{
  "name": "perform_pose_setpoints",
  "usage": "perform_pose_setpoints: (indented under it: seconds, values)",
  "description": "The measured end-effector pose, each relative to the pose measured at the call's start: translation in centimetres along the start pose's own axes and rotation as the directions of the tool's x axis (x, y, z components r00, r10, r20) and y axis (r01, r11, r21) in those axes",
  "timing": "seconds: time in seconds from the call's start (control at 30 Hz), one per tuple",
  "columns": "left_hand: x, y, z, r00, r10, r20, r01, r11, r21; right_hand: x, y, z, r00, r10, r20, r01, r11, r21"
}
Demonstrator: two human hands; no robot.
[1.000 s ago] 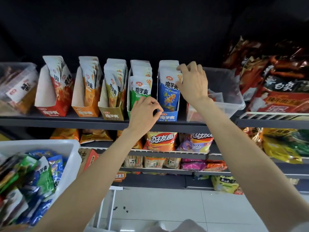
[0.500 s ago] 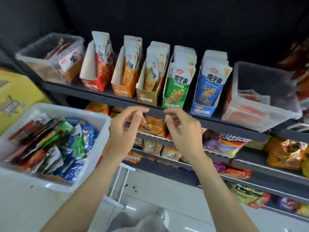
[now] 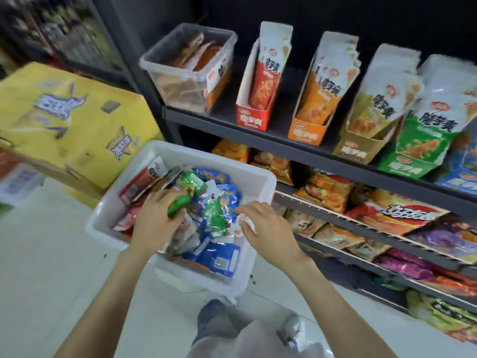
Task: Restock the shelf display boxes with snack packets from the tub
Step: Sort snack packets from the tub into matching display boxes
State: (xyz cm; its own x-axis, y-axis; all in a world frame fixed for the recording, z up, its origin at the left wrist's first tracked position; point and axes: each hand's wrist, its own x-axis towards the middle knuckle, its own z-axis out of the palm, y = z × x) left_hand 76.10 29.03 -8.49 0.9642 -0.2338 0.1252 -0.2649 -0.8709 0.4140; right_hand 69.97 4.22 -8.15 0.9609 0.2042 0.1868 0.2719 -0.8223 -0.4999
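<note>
Tub (image 3: pixel 260 182): white, left of the shelf, heaped with loose mixed packets.
Left hand (image 3: pixel 154 223): curled round a green packet (image 3: pixel 178 201); neighbouring packets may lift out with it.
Right hand (image 3: pixel 268 229): fingertips pinch a white packet edge (image 3: pixel 238 224); thin hold, likely slip.
Display boxes (image 3: pixel 305 133): on the upper shelf, well apart; flavours could get mismatched.

White plastic tub (image 3: pixel 260 182): blue, green, red foil packets (image 3: pixel 219 257). Cardboard display boxes: red (image 3: pixel 251 120), orange (image 3: pixel 307 133), tan-gold (image 3: pixel 357 151), green (image 3: pixel 407 167). Yellow carton (image 3: pixel 77 125), purple print. Dark grey shelf (image 3: pixel 284 140).
</note>
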Motion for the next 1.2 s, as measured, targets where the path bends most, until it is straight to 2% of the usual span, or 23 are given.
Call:
perform_pose_setpoints:
  seconds: [0.1,0.17,0.27,0.33,0.47,0.53,0.6,0.63,0.7,0.8,0.87,0.93,1.03,1.07,1.1,1.2]
  values:
    - [1.9,-4.1,-0.8,0.998,-0.003,0.064,0.000,0.999,0.054,3.5,-1.9,3.7,0.979,0.134,0.155,-0.154,0.981,0.121]
    - [2.9,-5.9,-0.8,0.990,-0.009,0.142,-0.002,0.997,0.075,5.8,-3.1,6.1,0.951,0.236,0.202,-0.277,0.939,0.203]
    - [3.9,-7.9,-0.2,0.967,0.053,0.249,-0.092,0.985,0.146,9.0,-5.0,8.8,0.853,0.441,0.278,-0.518,0.777,0.358]
    - [4.4,-8.5,0.1,0.959,0.097,0.267,-0.142,0.978,0.154,10.4,-5.7,10.5,0.789,0.539,0.295,-0.614,0.711,0.344]
    - [5.0,-8.9,0.5,0.941,0.175,0.290,-0.212,0.972,0.101,11.9,-6.7,12.3,0.712,0.639,0.290,-0.701,0.671,0.242]
    - [5.2,-9.3,0.8,0.933,0.185,0.308,-0.223,0.971,0.091,12.2,-7.1,12.6,0.703,0.662,0.261,-0.711,0.640,0.291]
    - [5.4,-9.5,0.8,0.940,0.185,0.286,-0.205,0.978,0.039,11.8,-7.4,11.8,0.684,0.711,0.163,-0.698,0.573,0.431]
    - [5.4,-9.6,0.6,0.952,0.169,0.257,-0.163,0.986,-0.047,11.4,-7.6,11.0,0.660,0.743,0.115,-0.677,0.521,0.520]
    - [5.2,-9.1,-0.3,0.972,0.043,0.231,0.034,0.947,-0.319,10.2,-7.9,8.9,0.605,0.793,0.073,-0.610,0.403,0.682]
    - [4.8,-7.7,-1.6,0.907,-0.161,0.389,0.384,0.692,-0.611,8.3,-8.3,6.2,0.568,0.823,0.024,-0.474,0.303,0.827]
    - [4.4,-6.1,-2.7,0.837,-0.155,0.525,0.524,0.505,-0.686,7.3,-8.9,4.9,0.567,0.824,-0.008,-0.395,0.280,0.875]
    - [4.0,-4.0,-3.7,0.807,-0.065,0.587,0.560,0.398,-0.726,6.6,-9.4,4.1,0.597,0.802,-0.008,-0.321,0.248,0.914]
    - [3.8,-0.8,-4.5,0.853,-0.059,0.518,0.511,0.293,-0.808,5.8,-9.7,3.4,0.657,0.753,0.028,-0.273,0.204,0.940]
    - [3.7,0.1,-4.4,0.874,-0.082,0.478,0.481,0.279,-0.831,5.5,-9.4,3.2,0.670,0.742,0.024,-0.277,0.220,0.936]
    - [3.7,1.1,-4.2,0.897,-0.101,0.430,0.440,0.306,-0.844,5.2,-9.2,2.8,0.681,0.732,0.017,-0.288,0.246,0.926]
    - [3.6,3.8,-3.3,0.955,-0.073,0.286,0.280,0.532,-0.799,4.0,-7.8,1.0,0.725,0.689,0.011,-0.325,0.328,0.887]
